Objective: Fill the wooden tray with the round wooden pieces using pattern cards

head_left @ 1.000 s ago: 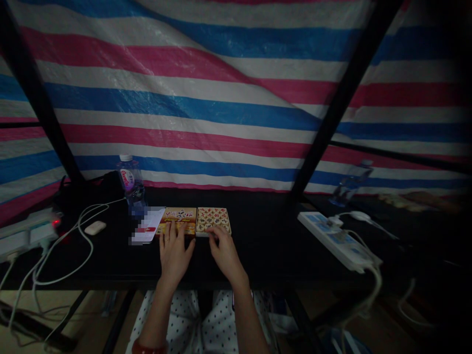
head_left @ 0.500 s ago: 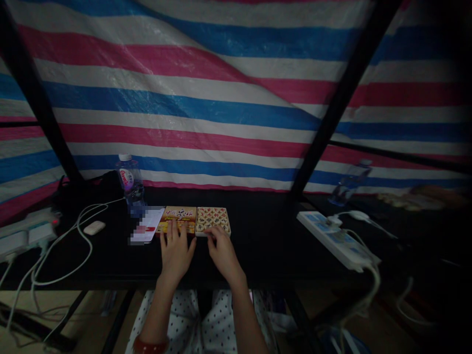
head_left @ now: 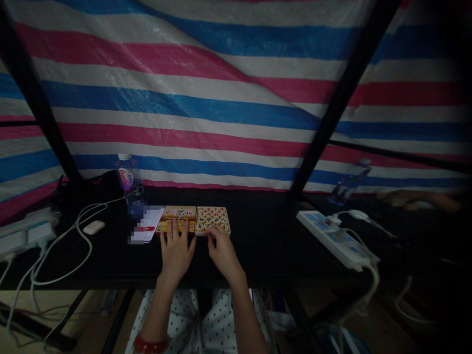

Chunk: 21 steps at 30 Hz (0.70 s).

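My left hand [head_left: 176,250] lies flat with spread fingers on the near part of a printed Chinese chess box lid [head_left: 180,213]. Against the lid's right side sits a white tray of round Chinese chess pieces [head_left: 213,215], in rows with red and dark characters. My right hand [head_left: 223,250] is at the tray's near edge, its fingers bent and pressed together over the front pieces. Whatever lies between those fingertips is hidden.
Left of the lid are a partly blurred-out card [head_left: 149,223], a water bottle [head_left: 131,184], a small white case [head_left: 94,227] and white cables [head_left: 79,221]. A power strip [head_left: 335,238] stands at right. Farther right are another bottle [head_left: 350,182] and another person's hand [head_left: 424,199].
My two hands, the lid and the tray keep their places. At the far right the other person's hand has moved leftward.
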Tool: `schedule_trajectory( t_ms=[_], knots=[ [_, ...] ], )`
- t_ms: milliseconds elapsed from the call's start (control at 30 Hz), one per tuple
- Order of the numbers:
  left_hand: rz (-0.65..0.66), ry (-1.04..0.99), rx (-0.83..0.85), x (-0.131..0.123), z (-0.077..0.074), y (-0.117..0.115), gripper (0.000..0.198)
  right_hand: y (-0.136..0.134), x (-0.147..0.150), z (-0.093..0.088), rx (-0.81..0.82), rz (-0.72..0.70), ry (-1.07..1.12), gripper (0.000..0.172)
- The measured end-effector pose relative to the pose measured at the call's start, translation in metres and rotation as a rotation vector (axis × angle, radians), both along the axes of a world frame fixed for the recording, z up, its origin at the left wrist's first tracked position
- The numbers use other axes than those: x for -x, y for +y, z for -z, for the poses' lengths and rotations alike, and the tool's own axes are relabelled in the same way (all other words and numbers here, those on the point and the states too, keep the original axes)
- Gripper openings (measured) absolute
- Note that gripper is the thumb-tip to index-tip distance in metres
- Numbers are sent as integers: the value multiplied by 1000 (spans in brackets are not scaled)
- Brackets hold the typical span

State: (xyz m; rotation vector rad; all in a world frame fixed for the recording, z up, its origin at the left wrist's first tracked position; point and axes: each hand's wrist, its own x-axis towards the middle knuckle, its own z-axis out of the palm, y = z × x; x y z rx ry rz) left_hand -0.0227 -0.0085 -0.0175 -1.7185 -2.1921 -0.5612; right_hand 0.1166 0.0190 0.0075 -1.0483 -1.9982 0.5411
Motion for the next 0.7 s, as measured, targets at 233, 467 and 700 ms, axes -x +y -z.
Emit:
schedule_trajectory(
  t_ms=[233, 467, 700],
  knots=[
    [20, -21, 6, 1, 1, 0, 53, 0, 0, 0, 13, 2, -14, 34],
    [33, -16, 17, 3, -1, 0, 53, -1, 0, 0, 20, 5, -16, 36],
    [24, -6, 17, 2, 1, 1, 53, 3, -11, -10, 24, -32, 4, 34]
  ],
)
